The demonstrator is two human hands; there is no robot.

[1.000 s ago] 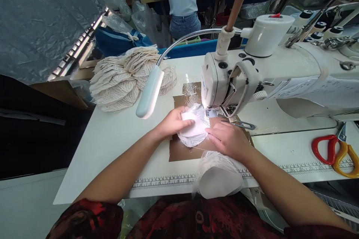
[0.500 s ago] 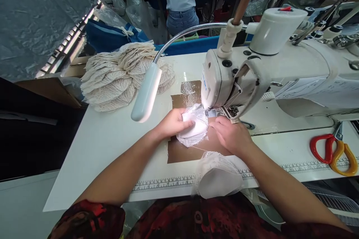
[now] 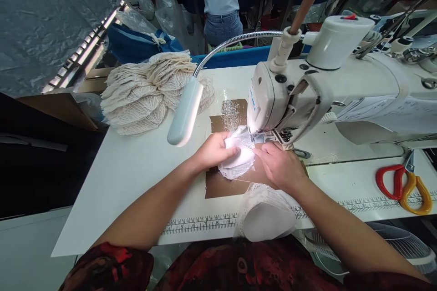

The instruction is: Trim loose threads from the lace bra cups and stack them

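A white lace-covered bra cup (image 3: 239, 159) lies with its edge at the needle area of the white sewing machine (image 3: 269, 95). My left hand (image 3: 218, 150) grips its left side, thumb on top and fingers beneath. On the other side, my right hand (image 3: 278, 161) pinches the cup's right edge close to the presser foot, which is partly hidden. A second white lace-edged cup (image 3: 268, 220) sits at the table's front edge below my right hand. A thin thread runs from the first cup toward the second.
Stacked cream lace pieces (image 3: 139, 95) rest at the back left. A lamp (image 3: 186, 111) on a bendable neck hangs over the table. Scissors (image 3: 404, 186) with red and orange handles lie at right. A printed ruler (image 3: 205, 223) runs along the front. Another person (image 3: 221, 0) works beyond.
The view has shifted slightly. My right index finger has come a little further onto the cup's edge. Both hands otherwise stay in nearly the same place.
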